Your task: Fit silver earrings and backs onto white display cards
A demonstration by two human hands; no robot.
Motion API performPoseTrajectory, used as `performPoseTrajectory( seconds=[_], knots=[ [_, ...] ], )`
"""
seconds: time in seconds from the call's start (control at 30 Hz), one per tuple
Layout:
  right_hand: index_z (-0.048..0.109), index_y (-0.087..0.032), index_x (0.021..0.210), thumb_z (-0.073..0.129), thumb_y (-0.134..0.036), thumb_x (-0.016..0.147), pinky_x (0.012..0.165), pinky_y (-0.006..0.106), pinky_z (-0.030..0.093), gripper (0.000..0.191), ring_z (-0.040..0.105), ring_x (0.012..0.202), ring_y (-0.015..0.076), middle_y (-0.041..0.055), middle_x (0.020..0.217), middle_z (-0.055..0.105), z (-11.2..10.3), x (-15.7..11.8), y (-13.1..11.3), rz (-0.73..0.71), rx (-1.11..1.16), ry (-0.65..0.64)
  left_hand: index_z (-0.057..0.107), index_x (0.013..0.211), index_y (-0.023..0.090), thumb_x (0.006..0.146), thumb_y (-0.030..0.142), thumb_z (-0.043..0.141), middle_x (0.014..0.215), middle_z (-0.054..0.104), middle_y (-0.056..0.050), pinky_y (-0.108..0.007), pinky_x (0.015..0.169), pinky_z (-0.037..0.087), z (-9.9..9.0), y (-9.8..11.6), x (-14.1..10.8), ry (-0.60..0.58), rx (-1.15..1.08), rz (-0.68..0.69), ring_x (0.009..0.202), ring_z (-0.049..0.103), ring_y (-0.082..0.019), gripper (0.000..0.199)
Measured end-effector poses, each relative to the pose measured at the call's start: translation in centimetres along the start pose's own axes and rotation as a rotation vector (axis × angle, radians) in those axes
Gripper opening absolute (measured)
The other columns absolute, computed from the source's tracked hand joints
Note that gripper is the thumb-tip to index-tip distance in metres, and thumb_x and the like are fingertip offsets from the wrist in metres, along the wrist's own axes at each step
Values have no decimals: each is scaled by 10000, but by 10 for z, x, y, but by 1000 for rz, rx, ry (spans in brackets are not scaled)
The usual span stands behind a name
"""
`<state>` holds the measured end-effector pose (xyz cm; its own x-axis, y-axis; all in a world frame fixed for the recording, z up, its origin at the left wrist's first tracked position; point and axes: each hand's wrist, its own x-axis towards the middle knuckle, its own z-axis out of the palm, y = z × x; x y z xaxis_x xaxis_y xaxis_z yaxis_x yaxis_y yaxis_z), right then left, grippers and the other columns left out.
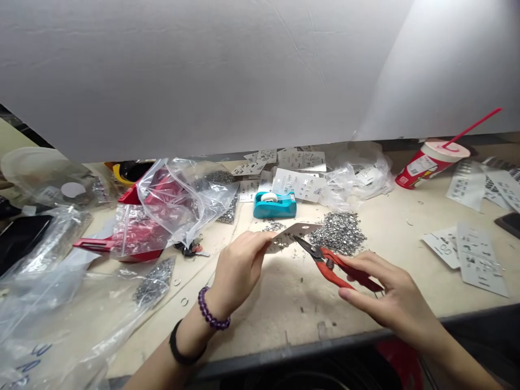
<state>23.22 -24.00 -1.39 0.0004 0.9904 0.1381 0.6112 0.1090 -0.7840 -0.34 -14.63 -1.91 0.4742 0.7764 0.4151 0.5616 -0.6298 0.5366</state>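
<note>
My left hand (239,265) grips a white card (298,229) by its left end, holding it tilted above the table. My right hand (392,290) is closed around the red handles of a pair of pliers (331,268). The dark jaws of the pliers reach the underside of the card; whether they pinch a small part there I cannot make out. Just behind the pliers lies a heap of small shiny metal pieces (339,232). A teal tape dispenser (275,206) stands behind the card.
Clear plastic bags (190,200) and a red tray-like thing (142,238) crowd the left. Printed cards (303,184) lie at the back, more cards (481,260) at the right. A red paper cup (430,162) with a straw leans at back right. The table's front edge (284,352) is near.
</note>
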Motion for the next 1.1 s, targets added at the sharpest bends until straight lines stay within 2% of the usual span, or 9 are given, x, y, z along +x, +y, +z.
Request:
performPoseTrajectory(
  seconds=[0.1, 0.33, 0.43, 0.5, 0.7, 0.9, 1.0, 1.1],
  knots=[
    [639, -236, 1026, 638, -329, 726, 614, 261, 500, 314, 594, 735, 163, 31, 860, 618, -1, 2, -5, 65, 42, -66, 589, 917, 189, 847, 143, 420, 806, 657, -41, -258, 637, 456, -1, -1, 1, -9, -14, 4, 741, 589, -156, 188],
    [557, -200, 1153, 598, -301, 773, 733, 295, 485, 395, 580, 841, 177, 60, 946, 602, 9, 1, 0, -98, -180, -20, 594, 898, 181, 841, 154, 426, 805, 660, -45, -261, 623, 452, 4, -2, 1, -23, -1, -57, 726, 592, -162, 179],
    [547, -194, 1166, 593, -295, 779, 740, 293, 480, 403, 580, 858, 180, 63, 959, 596, 12, 1, 3, -109, -176, 1, 597, 893, 177, 840, 158, 432, 814, 662, -49, -256, 635, 459, 5, -2, 0, -28, -19, -78, 734, 597, -160, 174],
    [559, -214, 1155, 588, -305, 783, 703, 279, 484, 383, 583, 816, 167, 49, 929, 602, 11, 1, 4, -60, -115, -11, 597, 889, 173, 842, 163, 428, 816, 662, -52, -259, 643, 463, 6, -3, 0, -29, -14, -83, 737, 598, -161, 175],
    [637, -225, 1058, 605, -370, 753, 688, 294, 484, 338, 582, 773, 175, 49, 884, 621, 7, 7, 7, 135, 112, -172, 597, 895, 170, 842, 165, 421, 810, 662, -54, -261, 643, 466, 6, -5, 0, -36, -3, -91, 732, 599, -163, 184],
    [657, -204, 1027, 605, -403, 739, 744, 321, 473, 354, 571, 842, 203, 73, 932, 618, 5, 7, 7, 283, 311, -243, 603, 895, 180, 845, 188, 417, 840, 665, -50, -277, 675, 455, 7, -4, 1, -55, -74, -154, 763, 596, -170, 192],
    [653, -212, 1030, 608, -445, 720, 751, 337, 474, 391, 575, 825, 205, 67, 897, 607, 4, 2, 13, 279, 449, -208, 605, 935, 182, 851, 255, 429, 855, 657, -46, -268, 652, 455, 5, -3, 3, -57, -229, -264, 753, 591, -166, 208],
    [631, -225, 1059, 580, -570, 674, 749, 382, 476, 520, 583, 822, 236, 77, 887, 608, 3, -5, 21, 199, 644, -176, 596, 988, 160, 828, 343, 469, 857, 651, -53, -221, 523, 437, 2, -5, 7, -30, -509, -454, 669, 575, -144, 275]
  ],
)
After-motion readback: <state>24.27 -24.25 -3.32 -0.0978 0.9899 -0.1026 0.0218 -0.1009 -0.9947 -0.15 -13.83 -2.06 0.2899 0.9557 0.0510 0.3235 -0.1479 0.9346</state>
